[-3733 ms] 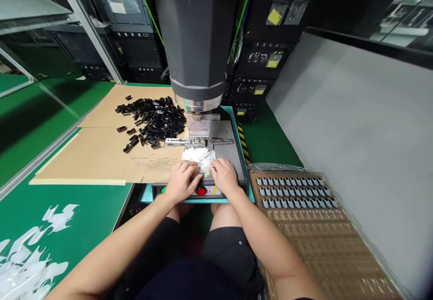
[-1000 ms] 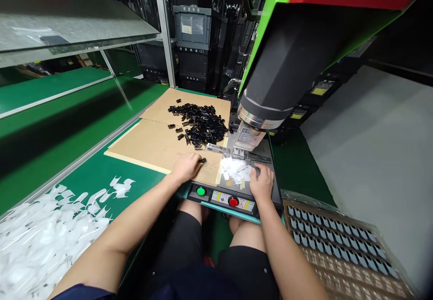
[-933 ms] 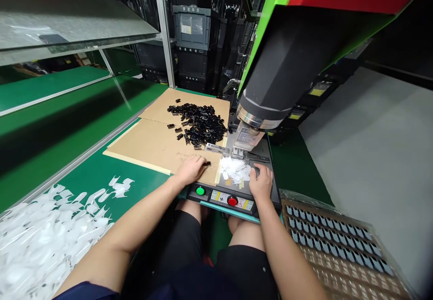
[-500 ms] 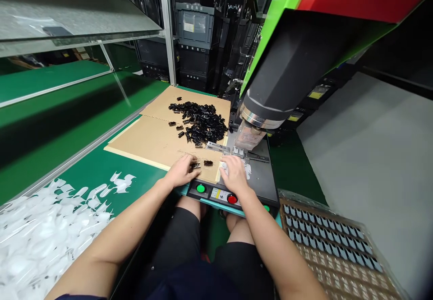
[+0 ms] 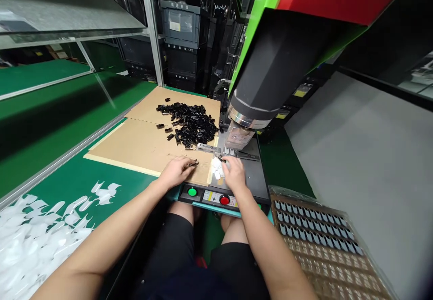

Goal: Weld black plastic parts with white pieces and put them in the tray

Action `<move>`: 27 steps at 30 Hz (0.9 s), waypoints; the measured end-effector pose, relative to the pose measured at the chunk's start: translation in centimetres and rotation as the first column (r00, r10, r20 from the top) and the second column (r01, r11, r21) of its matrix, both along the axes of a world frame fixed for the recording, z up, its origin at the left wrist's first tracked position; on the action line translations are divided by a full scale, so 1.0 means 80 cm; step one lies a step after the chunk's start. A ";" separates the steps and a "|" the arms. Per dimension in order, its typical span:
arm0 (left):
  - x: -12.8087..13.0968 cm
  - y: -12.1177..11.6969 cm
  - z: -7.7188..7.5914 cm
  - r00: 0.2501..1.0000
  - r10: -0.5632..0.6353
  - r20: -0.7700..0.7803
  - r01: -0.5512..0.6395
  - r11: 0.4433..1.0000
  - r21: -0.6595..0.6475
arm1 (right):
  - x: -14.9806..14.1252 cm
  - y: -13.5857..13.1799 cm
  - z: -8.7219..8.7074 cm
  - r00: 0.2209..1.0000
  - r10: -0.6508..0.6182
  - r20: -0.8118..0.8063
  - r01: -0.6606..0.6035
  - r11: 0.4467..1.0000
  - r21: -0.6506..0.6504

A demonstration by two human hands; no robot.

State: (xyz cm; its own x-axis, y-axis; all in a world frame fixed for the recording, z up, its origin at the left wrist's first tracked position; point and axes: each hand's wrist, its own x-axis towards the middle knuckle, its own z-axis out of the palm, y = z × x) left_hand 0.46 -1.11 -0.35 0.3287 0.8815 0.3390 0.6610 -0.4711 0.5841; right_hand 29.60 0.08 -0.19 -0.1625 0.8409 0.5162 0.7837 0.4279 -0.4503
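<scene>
My left hand (image 5: 176, 172) rests low over the brown cardboard (image 5: 118, 144), its fingers pinched on a small black clip-like plastic part (image 5: 193, 163). A second such black part (image 5: 221, 159) is between the thumb and fingertips of my right hand (image 5: 235, 173), just in front of the machine's metal fixture (image 5: 230, 151). White thin film pieces (image 5: 217, 169) lie on the machine bed under and beside my right fingers, which hide some of them. Above the fixture hangs the machine's metal tool head (image 5: 239, 136). Behind my left hand, many black parts (image 5: 192, 122) form a loose heap.
A green button (image 5: 192, 192) and a red button (image 5: 224, 200) sit on the machine's front edge. White film pieces (image 5: 43, 232) are piled on the green table at left. A tray (image 5: 324, 264) with rows of grey-blue parts stands at right. Black crates (image 5: 182, 61) are stacked behind.
My right hand has moved left from beside the white pieces and taken the black part that lay on the cardboard half a second ago. My left hand stays over the cardboard. The view has shifted.
</scene>
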 end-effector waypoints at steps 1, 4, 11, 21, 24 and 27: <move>0.015 0.009 0.006 1.000 -0.004 0.014 0.004 1.000 0.026 | 0.015 0.004 -0.001 0.996 -0.080 -0.033 0.081 0.997 0.020; 0.075 0.044 0.022 1.000 -0.006 0.017 0.005 0.996 0.089 | 0.046 0.019 -0.004 0.968 -0.249 -0.025 0.250 0.968 0.036; 0.181 0.097 0.027 0.993 -0.003 -0.116 0.016 0.994 0.110 | 0.045 0.040 -0.005 0.944 -0.308 0.121 0.304 0.951 0.049; 0.189 0.097 0.037 0.955 -0.014 -0.298 0.043 0.995 0.088 | 0.037 0.037 0.011 0.939 -0.234 0.253 0.250 0.968 -0.034; 0.169 0.085 0.041 0.973 -0.048 -0.226 0.049 0.999 -0.001 | 0.059 0.018 0.017 0.966 -0.199 0.163 0.208 0.977 -0.039; 0.120 0.053 0.033 0.988 -0.068 -0.136 0.060 0.996 -0.064 | 0.110 -0.025 0.015 0.988 -0.143 0.063 0.145 0.989 -0.017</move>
State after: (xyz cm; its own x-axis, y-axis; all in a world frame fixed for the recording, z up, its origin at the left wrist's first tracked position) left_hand 10.05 3.10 2.31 0.4251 0.8744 0.2339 0.7065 -0.4820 0.5182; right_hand 38.39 -1.92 0.99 -0.0697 0.8687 0.4905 0.8628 0.2992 -0.4075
